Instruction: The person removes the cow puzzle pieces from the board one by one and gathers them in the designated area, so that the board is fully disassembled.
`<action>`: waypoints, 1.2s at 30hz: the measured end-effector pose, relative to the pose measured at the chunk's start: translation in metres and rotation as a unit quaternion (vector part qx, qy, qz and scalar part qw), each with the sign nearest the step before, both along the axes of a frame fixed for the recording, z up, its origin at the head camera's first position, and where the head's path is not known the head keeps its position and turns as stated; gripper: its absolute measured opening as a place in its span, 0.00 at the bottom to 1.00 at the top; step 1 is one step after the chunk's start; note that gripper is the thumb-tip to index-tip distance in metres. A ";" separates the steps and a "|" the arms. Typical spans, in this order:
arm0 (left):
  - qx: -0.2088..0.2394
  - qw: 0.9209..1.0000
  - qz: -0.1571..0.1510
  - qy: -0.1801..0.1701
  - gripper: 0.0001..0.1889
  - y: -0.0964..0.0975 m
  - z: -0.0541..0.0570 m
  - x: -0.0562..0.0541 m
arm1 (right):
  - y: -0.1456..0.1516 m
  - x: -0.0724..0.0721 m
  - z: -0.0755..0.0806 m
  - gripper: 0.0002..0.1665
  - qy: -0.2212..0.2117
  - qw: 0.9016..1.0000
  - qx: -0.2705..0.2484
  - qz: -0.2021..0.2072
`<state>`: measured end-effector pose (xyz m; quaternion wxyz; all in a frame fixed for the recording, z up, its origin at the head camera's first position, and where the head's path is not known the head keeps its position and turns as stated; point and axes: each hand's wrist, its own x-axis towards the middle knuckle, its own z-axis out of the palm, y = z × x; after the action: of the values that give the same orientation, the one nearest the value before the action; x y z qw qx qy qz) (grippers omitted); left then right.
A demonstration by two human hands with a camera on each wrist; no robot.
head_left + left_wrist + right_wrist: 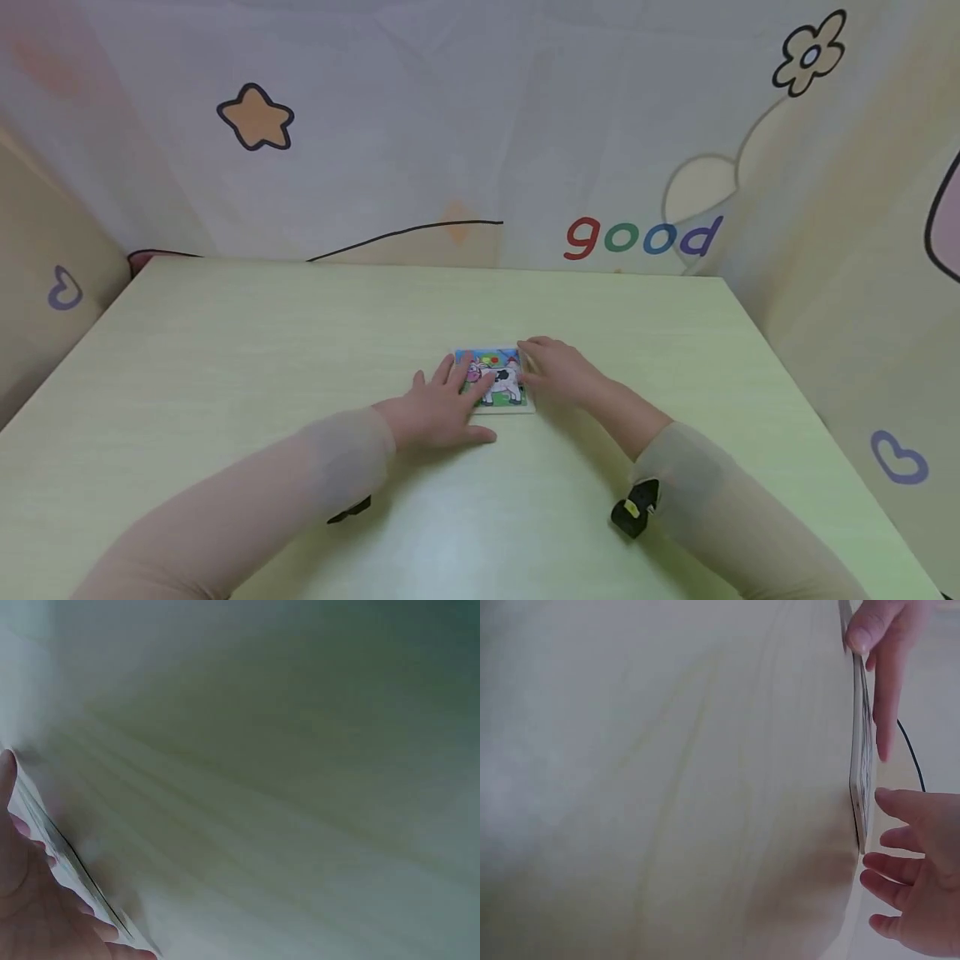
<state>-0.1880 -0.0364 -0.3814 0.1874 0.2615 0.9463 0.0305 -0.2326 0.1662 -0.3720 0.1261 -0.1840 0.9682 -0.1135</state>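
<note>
A small square picture board (504, 390) with a black-and-white cow on it lies flat on the table. My left hand (437, 414) reaches over its left side with fingers spread across the picture, covering part of it. At the right edge, my right hand (564, 372) has its fingertips by the upper corner and its thumb lower down along that side. Seen edge-on in the right wrist view, the board (861, 757) is thin, with the relaxed right fingers (889, 870) right at its end. In the left wrist view the left palm (37, 915) lies along the board's edge.
The pale wooden table (262, 333) spreads out on all sides of the board. Behind it hangs a cloth backdrop (420, 125) printed with a star, a flower and the word "good". A black wrist device (634, 508) sits under the right sleeve.
</note>
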 end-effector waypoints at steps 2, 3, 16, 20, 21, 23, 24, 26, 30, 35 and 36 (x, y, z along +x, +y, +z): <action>-0.009 1.000 -0.004 -0.002 0.44 0.005 0.000 0.000 | -0.003 -0.001 -0.001 0.37 0.004 1.000 0.019 0.009; -0.012 1.000 -0.004 -0.007 0.44 0.008 0.000 0.000 | -0.004 -0.001 -0.002 0.37 0.005 1.000 0.028 0.011; -0.040 0.999 -0.015 -0.012 0.44 0.012 0.000 0.001 | -0.001 -0.007 -0.001 0.34 -0.001 1.000 -0.005 0.024; -0.047 0.999 -0.022 -0.011 0.45 0.012 0.000 0.002 | 0.002 -0.010 -0.003 0.32 -0.012 0.999 -0.035 0.017; -0.048 0.999 -0.024 -0.011 0.46 0.012 0.000 0.002 | 0.003 -0.011 -0.004 0.31 -0.013 0.999 -0.039 0.017; -0.050 0.998 -0.026 -0.010 0.46 0.013 0.000 0.002 | 0.004 -0.013 -0.005 0.31 -0.017 0.999 -0.046 0.015; -0.051 0.998 -0.026 -0.009 0.46 0.014 0.000 0.002 | 0.005 -0.014 -0.006 0.31 -0.020 0.999 -0.048 0.013; -0.055 0.998 -0.024 -0.007 0.46 0.014 -0.001 0.001 | 0.005 -0.016 -0.005 0.30 -0.024 0.998 -0.056 0.013; -0.064 0.998 -0.023 -0.011 0.46 0.015 -0.004 -0.001 | 0.003 -0.019 -0.004 0.30 -0.040 0.997 -0.071 0.004; -0.062 0.998 -0.025 -0.010 0.46 0.015 -0.004 0.000 | 0.001 -0.021 -0.002 0.30 -0.059 0.995 -0.081 -0.010; -0.062 0.998 -0.025 -0.008 0.46 0.015 -0.003 0.000 | 0.001 -0.021 -0.002 0.30 -0.061 0.995 -0.083 -0.011</action>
<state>-0.1881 -0.0215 -0.3845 0.2119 0.2725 0.9381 -0.0303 -0.2535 0.1671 -0.3744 0.1680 -0.1755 0.9480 -0.2056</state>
